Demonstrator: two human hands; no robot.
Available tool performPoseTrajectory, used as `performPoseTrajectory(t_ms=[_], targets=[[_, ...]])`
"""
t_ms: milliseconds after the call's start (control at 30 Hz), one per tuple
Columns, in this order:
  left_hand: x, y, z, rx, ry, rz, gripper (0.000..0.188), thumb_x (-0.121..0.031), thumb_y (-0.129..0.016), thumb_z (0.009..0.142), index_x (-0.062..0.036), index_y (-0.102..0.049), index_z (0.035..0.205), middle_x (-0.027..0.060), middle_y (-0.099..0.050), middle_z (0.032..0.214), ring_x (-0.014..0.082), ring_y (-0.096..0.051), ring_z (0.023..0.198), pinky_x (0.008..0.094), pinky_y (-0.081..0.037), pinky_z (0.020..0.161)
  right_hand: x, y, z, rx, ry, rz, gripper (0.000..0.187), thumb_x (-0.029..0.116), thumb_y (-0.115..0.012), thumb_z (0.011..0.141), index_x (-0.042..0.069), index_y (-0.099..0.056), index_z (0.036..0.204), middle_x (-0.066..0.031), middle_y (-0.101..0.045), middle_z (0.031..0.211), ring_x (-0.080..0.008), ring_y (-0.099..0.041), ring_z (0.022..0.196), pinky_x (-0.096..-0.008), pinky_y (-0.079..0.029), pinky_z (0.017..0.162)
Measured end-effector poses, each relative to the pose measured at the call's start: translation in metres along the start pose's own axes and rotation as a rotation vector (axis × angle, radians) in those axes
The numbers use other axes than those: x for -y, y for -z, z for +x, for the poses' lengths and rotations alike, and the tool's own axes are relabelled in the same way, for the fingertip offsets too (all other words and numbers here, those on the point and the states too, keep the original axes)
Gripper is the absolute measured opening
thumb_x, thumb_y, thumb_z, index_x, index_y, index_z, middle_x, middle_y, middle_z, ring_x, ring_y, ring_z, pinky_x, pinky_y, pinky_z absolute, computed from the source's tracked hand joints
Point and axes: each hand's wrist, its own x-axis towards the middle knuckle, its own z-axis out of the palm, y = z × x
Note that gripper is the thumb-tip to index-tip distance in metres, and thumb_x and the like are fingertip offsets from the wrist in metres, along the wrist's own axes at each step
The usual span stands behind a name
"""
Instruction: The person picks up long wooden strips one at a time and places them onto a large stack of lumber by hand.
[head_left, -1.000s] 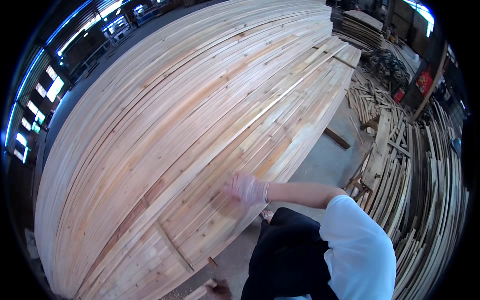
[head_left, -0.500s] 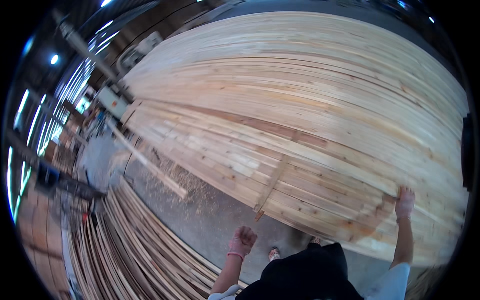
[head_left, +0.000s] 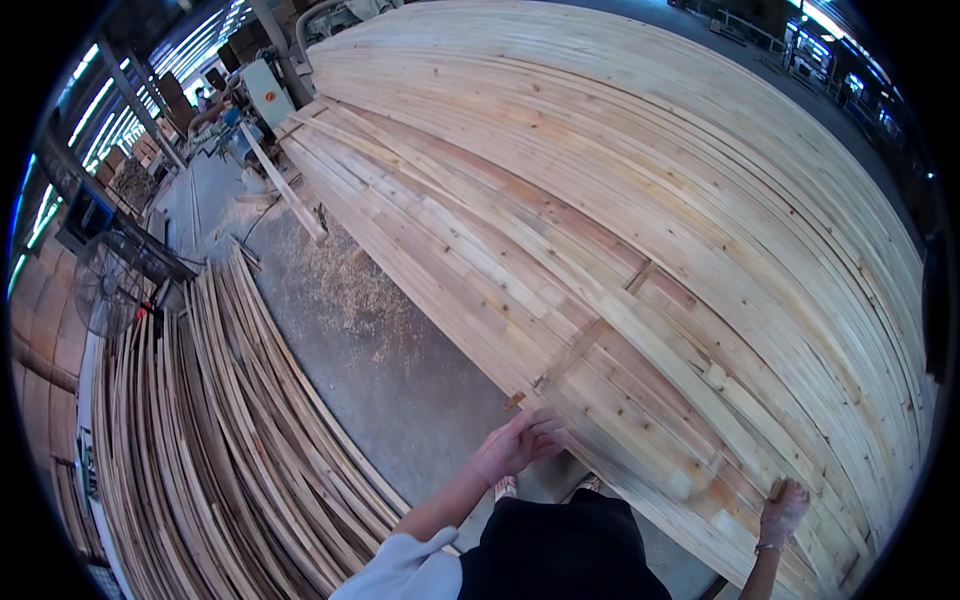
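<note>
A long pale wooden strip (head_left: 640, 325) lies lengthwise over the broad layer of boards (head_left: 560, 130). Around the strip's near end, at the lower right, my right hand (head_left: 785, 508) is closed. My left hand (head_left: 518, 443) is beside the boards' near left edge, its fingers curled in and nothing visible in them. Whether it touches the edge cannot be made out. Close to it, a thin crosspiece (head_left: 575, 350) lies across the lower boards, and a small brown wood end (head_left: 514, 400) juts out past the edge.
Many loose narrow strips (head_left: 270, 440) lie in a long pile on the left. Sawdust (head_left: 350, 290) covers part of the concrete floor between pile and boards. A standing fan (head_left: 105, 285), a pale machine cabinet (head_left: 268, 95) and a propped beam (head_left: 285, 190) are farther off.
My view has swung, so the boards appear shifted and turned. My left hand has come over to the boards' edge. My right hand stays at the strip's end, now lower in view.
</note>
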Motion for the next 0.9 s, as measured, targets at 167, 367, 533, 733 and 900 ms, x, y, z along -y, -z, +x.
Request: performPoseTrajectory(t_ms=[167, 367, 533, 733, 900], targets=[[-0.021, -0.058, 0.057, 0.251, -0.014, -0.028, 0.068, -0.053, -0.054, 0.092, -0.0055, -0.04, 0.139, 0.015, -0.051, 0.135, 0.0283, -0.053, 0.117, 0.0481, -0.038, 0.107, -0.002, 0.055, -0.068, -0.045, -0.029, 0.04, 0.039, 0.006, -0.072, 0.066, 0.011, -0.055, 0.101, -0.0065, -0.06, 0.091, -0.0243, -0.059, 0.094, -0.0434, -0.032, 0.113], [-0.036, -0.099, 0.082, 0.434, -0.023, -0.363, 0.044, -0.047, -0.06, 0.09, -0.0077, -0.054, 0.109, 0.0071, -0.056, 0.096, 0.0305, -0.055, 0.105, 0.0506, -0.042, 0.102, 0.005, 0.092, -0.165, -0.23, 0.059, 0.038, 0.068, 0.005, -0.075, 0.06, 0.009, -0.046, 0.121, -0.0095, -0.057, 0.107, -0.027, -0.055, 0.105, -0.0471, -0.033, 0.112], [-0.018, -0.08, 0.031, 0.117, -0.012, -0.341, 0.027, -0.035, -0.059, 0.093, -0.0083, -0.053, 0.096, 0.0044, -0.047, 0.081, 0.0265, -0.051, 0.084, 0.0481, -0.045, 0.095, -0.024, 0.064, -0.246, -0.234, 0.07, -0.243, 0.038, 0.02, -0.066, 0.081, 0.014, -0.062, 0.118, -0.0071, -0.066, 0.086, -0.0305, -0.063, 0.079, -0.046, -0.05, 0.088], [0.016, -0.032, -0.038, 0.065, 0.092, -0.397, 0.02, -0.027, -0.059, 0.093, -0.0078, -0.055, 0.096, 0.0043, -0.052, 0.083, 0.0259, -0.055, 0.087, 0.048, -0.046, 0.096, -0.049, 0.033, -0.324, 0.357, -0.207, 0.082, 0.039, 0.024, -0.061, 0.082, 0.016, -0.063, 0.12, -0.0125, -0.067, 0.09, -0.0335, -0.065, 0.082, -0.0499, -0.052, 0.075], [0.017, -0.01, -0.053, -0.023, 0.011, -0.357, 0.021, -0.026, -0.058, 0.094, -0.0061, -0.057, 0.101, 0.0044, -0.056, 0.084, 0.0252, -0.057, 0.088, 0.0488, -0.047, 0.097, -0.028, 0.032, -0.326, 0.233, -0.097, 0.001, 0.034, 0.022, -0.057, 0.085, 0.018, -0.065, 0.117, -0.0149, -0.068, 0.093, -0.0349, -0.065, 0.079, -0.0476, -0.053, 0.071]])
